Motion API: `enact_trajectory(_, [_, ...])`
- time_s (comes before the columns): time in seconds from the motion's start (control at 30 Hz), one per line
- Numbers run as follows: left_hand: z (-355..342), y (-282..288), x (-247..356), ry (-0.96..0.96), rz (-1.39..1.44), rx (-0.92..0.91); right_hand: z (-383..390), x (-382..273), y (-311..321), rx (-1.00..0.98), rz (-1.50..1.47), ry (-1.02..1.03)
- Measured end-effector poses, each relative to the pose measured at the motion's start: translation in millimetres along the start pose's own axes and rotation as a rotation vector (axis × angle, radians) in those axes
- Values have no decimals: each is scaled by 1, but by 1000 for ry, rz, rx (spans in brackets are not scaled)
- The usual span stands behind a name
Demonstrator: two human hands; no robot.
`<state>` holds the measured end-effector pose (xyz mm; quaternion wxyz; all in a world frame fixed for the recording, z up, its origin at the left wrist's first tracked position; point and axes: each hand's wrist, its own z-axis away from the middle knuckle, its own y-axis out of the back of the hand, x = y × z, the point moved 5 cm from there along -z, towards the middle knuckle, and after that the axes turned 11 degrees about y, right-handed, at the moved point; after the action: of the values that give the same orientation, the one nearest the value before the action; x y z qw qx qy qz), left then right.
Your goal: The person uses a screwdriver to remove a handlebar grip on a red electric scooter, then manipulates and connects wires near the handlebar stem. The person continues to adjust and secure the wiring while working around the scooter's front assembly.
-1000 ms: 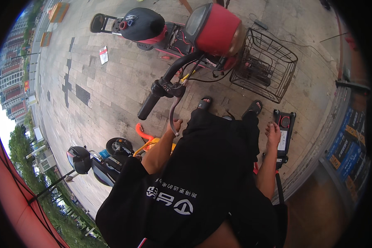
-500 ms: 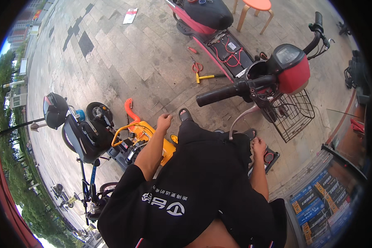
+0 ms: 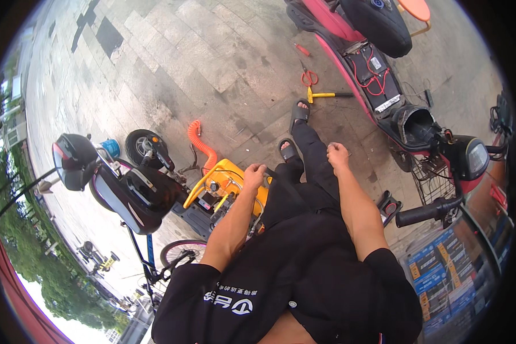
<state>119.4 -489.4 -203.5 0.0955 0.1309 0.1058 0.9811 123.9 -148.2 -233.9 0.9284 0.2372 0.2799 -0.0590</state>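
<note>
Yellow compressor, one — left hand perhaps touching

The yellow machine has a painted, slightly glossy casing, and the coiled orange hose beside it looks like ribbed plastic. The red scooter shows glossy plastic panels and a matt black seat. The pavement is rough, stained grey stone. The trousers are matt black cloth.

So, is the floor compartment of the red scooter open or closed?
Open. The red scooter's floor compartment has no cover; red wires lie exposed inside.
</note>
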Motion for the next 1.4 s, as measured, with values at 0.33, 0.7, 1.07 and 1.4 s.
enact_trajectory(0.33, [-93,5,115,192,412,-164,-171,-51,-187,-260,255,52])
enact_trajectory(0.7, [-176,27,142,438,216,12,-536,27,-255,-98,756,196])
enact_trajectory(1.07, [-193,43,179,15,-66,-23,-541,-8,-287,-65,985,34])
enact_trajectory(1.4, [-193,115,217,567,396,-80,-212,-243,-327,-509,496,112])
